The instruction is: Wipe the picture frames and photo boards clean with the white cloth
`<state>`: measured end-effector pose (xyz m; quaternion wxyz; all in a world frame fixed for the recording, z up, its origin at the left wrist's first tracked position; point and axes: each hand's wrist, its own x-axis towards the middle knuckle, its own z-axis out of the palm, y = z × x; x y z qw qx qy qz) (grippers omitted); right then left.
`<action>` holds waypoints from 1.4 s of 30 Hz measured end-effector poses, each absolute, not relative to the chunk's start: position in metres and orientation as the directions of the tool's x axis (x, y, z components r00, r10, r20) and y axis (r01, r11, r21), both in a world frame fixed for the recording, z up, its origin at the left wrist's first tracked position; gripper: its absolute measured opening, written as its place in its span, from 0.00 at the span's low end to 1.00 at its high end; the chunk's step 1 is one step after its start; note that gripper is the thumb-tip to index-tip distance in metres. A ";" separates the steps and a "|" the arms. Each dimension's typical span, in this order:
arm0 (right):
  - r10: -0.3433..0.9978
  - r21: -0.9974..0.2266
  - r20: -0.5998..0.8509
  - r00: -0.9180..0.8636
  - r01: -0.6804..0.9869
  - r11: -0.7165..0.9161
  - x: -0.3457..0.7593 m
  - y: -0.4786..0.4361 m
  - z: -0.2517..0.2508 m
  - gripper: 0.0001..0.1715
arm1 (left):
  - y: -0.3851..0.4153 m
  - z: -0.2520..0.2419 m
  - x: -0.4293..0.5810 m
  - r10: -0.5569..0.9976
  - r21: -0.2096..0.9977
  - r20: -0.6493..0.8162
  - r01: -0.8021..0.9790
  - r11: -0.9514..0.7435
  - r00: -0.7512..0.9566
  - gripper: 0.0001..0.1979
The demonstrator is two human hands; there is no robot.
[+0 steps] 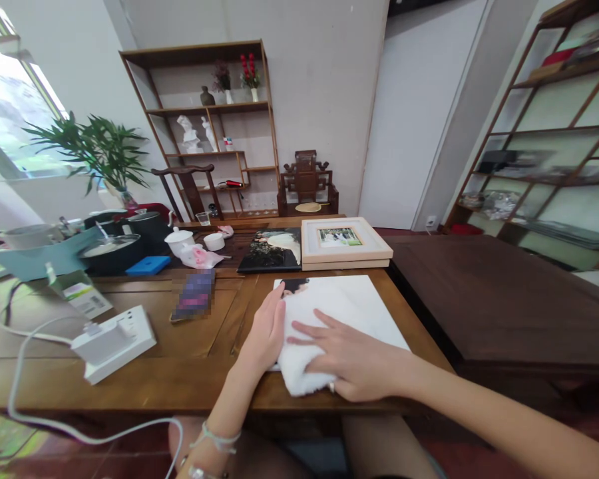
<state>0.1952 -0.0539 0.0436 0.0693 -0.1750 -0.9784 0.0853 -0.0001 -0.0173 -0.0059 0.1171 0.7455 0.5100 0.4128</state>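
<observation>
Your right hand (347,352) presses flat, fingers spread, on a white cloth (299,376) over the white panel (364,296) at the front of the worktop (180,362), your left hand (265,332) rests unclenched along the panel's left edge, and wiping appears under way, extent finished or outstanding undeterminable.

Light comes from the far left window (10,100), which glows white. The right shelf (554,130) looks stretched and blurry.
</observation>
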 end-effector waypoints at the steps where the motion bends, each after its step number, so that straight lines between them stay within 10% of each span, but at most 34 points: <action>1: 0.317 -0.210 0.091 -0.944 0.293 0.933 0.198 -0.058 0.046 0.22 | -0.018 -0.005 0.000 0.860 0.601 0.491 0.663 -0.448 0.136 0.23; 14: 0.814 -0.380 0.056 -0.578 0.741 0.553 0.268 -0.019 0.056 0.23 | -0.016 -0.006 0.002 0.844 0.478 0.442 0.717 -0.508 0.304 0.16; 28: 0.732 -0.367 0.237 -0.638 0.639 0.676 0.145 0.035 0.050 0.14 | -0.015 0.000 0.004 0.829 0.428 0.453 0.736 -0.524 0.327 0.12; 42: 0.907 -0.410 0.189 -0.376 0.809 0.421 0.293 0.008 0.018 0.26 | -0.016 -0.004 0.003 0.856 0.467 0.434 0.743 -0.480 0.281 0.15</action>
